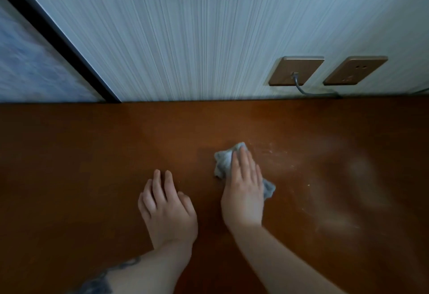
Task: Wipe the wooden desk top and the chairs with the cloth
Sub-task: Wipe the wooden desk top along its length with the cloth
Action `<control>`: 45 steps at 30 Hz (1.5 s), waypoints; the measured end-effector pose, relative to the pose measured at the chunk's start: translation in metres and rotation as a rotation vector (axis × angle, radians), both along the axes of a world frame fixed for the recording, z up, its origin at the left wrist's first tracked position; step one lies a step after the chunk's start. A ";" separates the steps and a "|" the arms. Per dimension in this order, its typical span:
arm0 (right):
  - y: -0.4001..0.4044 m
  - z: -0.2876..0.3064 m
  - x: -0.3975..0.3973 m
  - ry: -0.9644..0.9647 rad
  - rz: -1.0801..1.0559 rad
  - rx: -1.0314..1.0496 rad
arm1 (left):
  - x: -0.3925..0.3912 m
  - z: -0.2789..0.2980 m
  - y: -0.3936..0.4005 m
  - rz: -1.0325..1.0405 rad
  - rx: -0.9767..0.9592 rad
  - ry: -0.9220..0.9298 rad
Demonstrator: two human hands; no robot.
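Observation:
A brown wooden desk top (81, 166) fills the lower half of the head view. A crumpled grey cloth (224, 160) lies on it near the middle. My right hand (243, 191) lies flat on the cloth with straight fingers, pressing it to the wood; cloth edges stick out past the fingertips and at the right of the palm. My left hand (166, 207) rests palm down on the bare desk just left of it, fingers loosely bent, holding nothing. Pale dusty smears (336, 189) show on the wood to the right of the cloth. No chair is in view.
A striped pale wall (197, 38) rises at the desk's far edge. Two brown socket plates (296, 70) (355, 70) sit on it at the right; a grey cable (308, 91) runs from the left one along the desk edge. A dark frame (60, 42) stands at the left.

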State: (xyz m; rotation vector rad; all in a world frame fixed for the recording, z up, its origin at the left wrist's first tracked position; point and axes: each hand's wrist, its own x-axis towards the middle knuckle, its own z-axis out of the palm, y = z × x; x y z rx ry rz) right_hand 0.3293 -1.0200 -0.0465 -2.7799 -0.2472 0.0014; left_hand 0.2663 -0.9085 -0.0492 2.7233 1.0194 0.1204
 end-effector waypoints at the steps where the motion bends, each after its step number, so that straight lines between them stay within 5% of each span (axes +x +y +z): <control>1: 0.008 0.000 -0.013 0.007 0.062 0.019 | -0.001 -0.001 0.000 -0.014 0.014 -0.009; 6: 0.041 0.013 0.031 0.119 0.609 -0.099 | 0.000 0.001 0.001 -0.008 0.025 0.011; 11: 0.012 0.002 0.052 0.025 -0.083 -0.024 | 0.001 0.001 0.000 0.002 0.020 0.042; 13: 0.017 0.001 0.024 -0.009 -0.186 -0.004 | 0.000 0.001 -0.001 -0.008 0.018 0.031; 19: 0.056 0.013 0.064 0.122 0.465 -0.037 | 0.000 -0.001 0.000 -0.006 0.039 0.048; 24: 0.006 0.005 0.073 0.062 -0.195 -0.022 | -0.001 0.001 -0.001 -0.003 0.006 0.048; 26: 0.008 0.005 0.037 -0.004 -0.275 -0.012 | -0.001 0.000 -0.001 -0.011 0.013 0.038; 31: 0.056 0.010 0.042 0.092 0.483 -0.025 | -0.002 -0.002 0.000 -0.002 0.011 0.029; 33: 0.058 0.012 0.080 0.097 0.483 -0.112 | 0.000 -0.001 0.001 0.010 0.018 0.056; 38: 0.026 0.006 0.070 0.033 -0.021 -0.054 | 0.000 -0.001 0.000 0.012 0.014 0.050; 41: 0.062 0.006 0.034 0.032 0.305 0.098 | -0.002 -0.002 0.001 -0.009 0.003 0.037; 43: 0.097 0.011 0.046 0.101 0.673 0.080 | -0.002 -0.001 0.003 -0.009 0.000 0.050; 45: 0.123 0.009 0.080 0.148 0.809 0.002 | -0.002 0.000 0.002 0.001 -0.002 0.072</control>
